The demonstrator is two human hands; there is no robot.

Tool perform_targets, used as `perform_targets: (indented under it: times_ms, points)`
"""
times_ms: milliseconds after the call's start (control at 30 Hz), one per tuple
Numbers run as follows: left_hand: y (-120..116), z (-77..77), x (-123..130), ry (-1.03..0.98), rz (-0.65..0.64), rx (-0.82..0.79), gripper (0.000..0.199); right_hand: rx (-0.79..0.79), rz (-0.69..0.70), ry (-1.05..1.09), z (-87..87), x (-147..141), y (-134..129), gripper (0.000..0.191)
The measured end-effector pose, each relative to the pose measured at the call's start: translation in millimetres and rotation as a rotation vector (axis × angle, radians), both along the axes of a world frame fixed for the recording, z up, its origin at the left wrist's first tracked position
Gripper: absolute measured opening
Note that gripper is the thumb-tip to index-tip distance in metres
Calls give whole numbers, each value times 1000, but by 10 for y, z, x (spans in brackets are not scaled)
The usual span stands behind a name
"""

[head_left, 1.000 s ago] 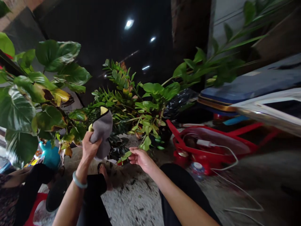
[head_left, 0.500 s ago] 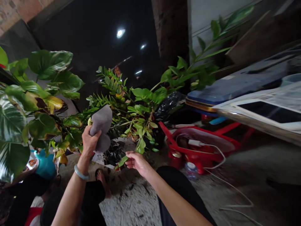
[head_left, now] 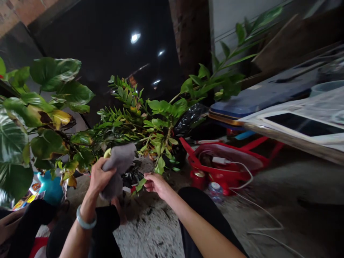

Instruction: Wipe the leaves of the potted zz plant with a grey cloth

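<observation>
My left hand point(head_left: 100, 176), with a pale bangle on its wrist, is closed around a soft grey cloth point(head_left: 120, 165). A small yellowish piece point(head_left: 107, 153) shows at the cloth's top edge by my fingers; its kind I cannot make out. My right hand point(head_left: 155, 184) pinches a green leaf point(head_left: 140, 185) low on a drooping stem, between thumb and fingertips. That stem hangs from a bushy potted plant point(head_left: 161, 123) in front of me. The cloth is to the left of the leaf, apart from it.
A large-leaved plant point(head_left: 55, 104) with yellowed leaves stands at left. On the right are a red plastic stool point(head_left: 199, 165) on its side, a clear jar point(head_left: 215, 191), a white cable point(head_left: 264, 211) and a cluttered table point(head_left: 249, 104). Another person's leg point(head_left: 29, 222) shows lower left.
My left hand has come down and slightly left, and the cloth has tilted to the right with it. My right hand keeps its pinch on the leaf, almost unmoved.
</observation>
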State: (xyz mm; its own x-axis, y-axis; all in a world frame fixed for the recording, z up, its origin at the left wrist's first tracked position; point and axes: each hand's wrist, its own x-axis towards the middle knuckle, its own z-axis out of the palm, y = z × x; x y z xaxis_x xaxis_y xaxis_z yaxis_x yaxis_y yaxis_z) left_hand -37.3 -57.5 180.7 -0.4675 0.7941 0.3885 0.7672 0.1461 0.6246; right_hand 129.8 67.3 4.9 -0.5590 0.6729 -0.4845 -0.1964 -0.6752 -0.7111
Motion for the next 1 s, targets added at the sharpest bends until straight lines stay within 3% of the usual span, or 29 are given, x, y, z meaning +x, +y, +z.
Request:
perform_targets:
  times_ms: [67,100,200,267,333,400,467,567,633,733,867,933,1000]
  points:
    - [169,108,-26,68,84,141,20,11,-16,62,19,-30,-25,18]
    - [250,84,-30,94,115,164,17,15,-28,99,27,-40,-38,20]
    - [340,-246,3,102,111,-21,10,18,-47,148,34,-32,-65,22]
    - [229,-525,49,58,44,-225,17,16,-24,73,20,3,-60,21]
    - [37,-684,81,-9,-28,-343,21,13,-2,-8,-1,45,-38,19]
    - [-134,-649,84,-76,-64,-324,22,13,1,-34,-16,77,-10,17]
    - [-193,-455,54,-98,-34,-175,21,14,-3,-25,-14,84,7,15]
    - [-39,-128,-34,-30,76,105,21,22,-3,21,24,55,-11,14]
    - [137,-61,-92,39,153,180,21,28,-15,112,54,30,-45,17]
    - [260,-263,-120,95,218,-36,20,23,-25,224,64,23,-82,26]
    - [-42,-659,-30,45,77,-437,27,26,12,131,-12,72,-50,33]
    - [-257,-668,24,-21,-12,-433,24,24,22,45,-58,94,-15,30]
    - [-377,-505,39,-60,-26,-284,22,17,19,-6,-85,99,7,23]
